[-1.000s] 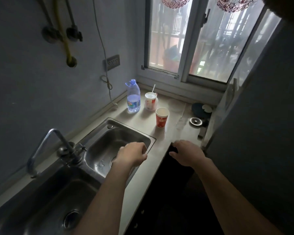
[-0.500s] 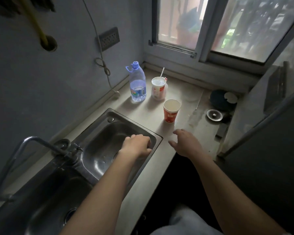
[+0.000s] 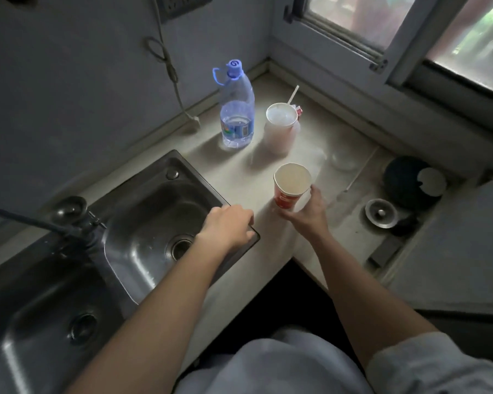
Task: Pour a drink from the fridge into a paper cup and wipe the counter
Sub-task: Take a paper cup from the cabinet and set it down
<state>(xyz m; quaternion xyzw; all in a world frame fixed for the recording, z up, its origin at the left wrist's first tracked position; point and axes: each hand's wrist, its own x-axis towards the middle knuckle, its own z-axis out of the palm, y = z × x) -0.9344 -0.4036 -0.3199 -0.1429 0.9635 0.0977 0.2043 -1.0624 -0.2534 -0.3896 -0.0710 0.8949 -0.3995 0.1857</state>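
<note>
While the left hand [image 3: 228, 226] rests curled and empty on the sink [image 3: 143, 223] corner, the right hand [image 3: 308, 213] cups the upright paper cup [image 3: 291, 186] on the tabletop [image 3: 305, 143], thumb near, fingers right.

One head-worn view — looking steeply down, close over the counter [image 3: 239, 177] and sink [image 3: 154, 211].

A pale stone bench [image 3: 239, 180] carries a clear plastic water bottle [image 3: 236, 109] upper centre, a lidded white cup [image 3: 279, 129] just beside it, and a red paper cup [image 3: 289, 191] near frame centre.
</note>
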